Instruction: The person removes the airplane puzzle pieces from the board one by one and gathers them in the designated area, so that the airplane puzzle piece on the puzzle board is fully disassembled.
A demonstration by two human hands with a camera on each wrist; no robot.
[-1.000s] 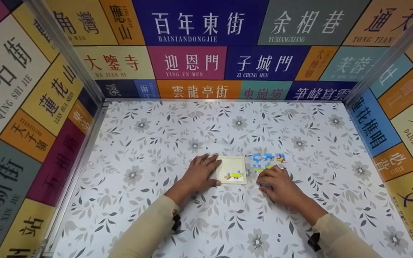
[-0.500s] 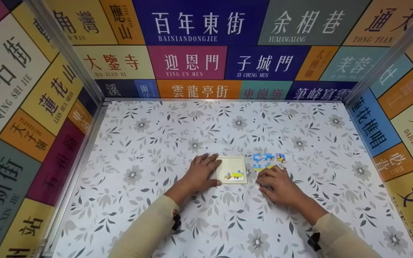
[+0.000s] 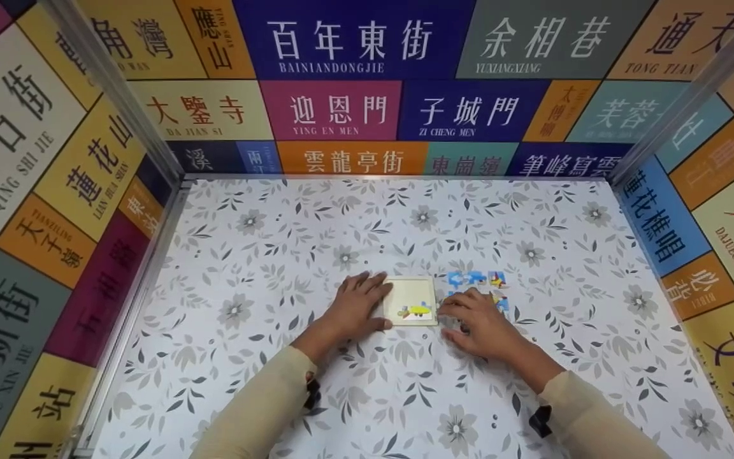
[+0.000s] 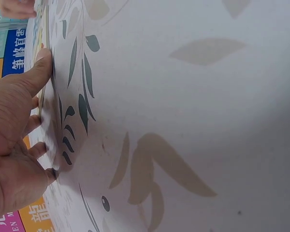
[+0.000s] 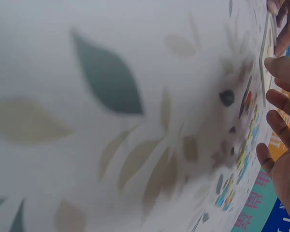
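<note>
A pale, square puzzle tray (image 3: pixel 410 290) lies flat on the table. A few joined yellow and brown puzzle pieces (image 3: pixel 419 310) sit at its near right corner. My left hand (image 3: pixel 355 307) rests at the tray's left side, fingers spread; the thumb (image 4: pixel 41 67) touches its near edge in the left wrist view. Just right of the tray is my right hand (image 3: pixel 478 324), its thumb and index finger close to the tray's edge. In the right wrist view, the thumb (image 5: pixel 280 67) hides part of the fingers; whether a piece lies between them is unclear.
Loose blue puzzle pieces (image 3: pixel 466 278) and a piece with red and yellow (image 3: pixel 497 279) lie beyond my right hand, partly covered by it. The table (image 3: pixel 316 223) has a leaf-and-flower cover. Colourful sign-printed walls (image 3: pixel 348 111) stand at the back and sides.
My right hand has shifted left and slightly away from me, from the loose pieces towards the tray, uncovering pieces on its right. The left hand and the tray stay in place.
</note>
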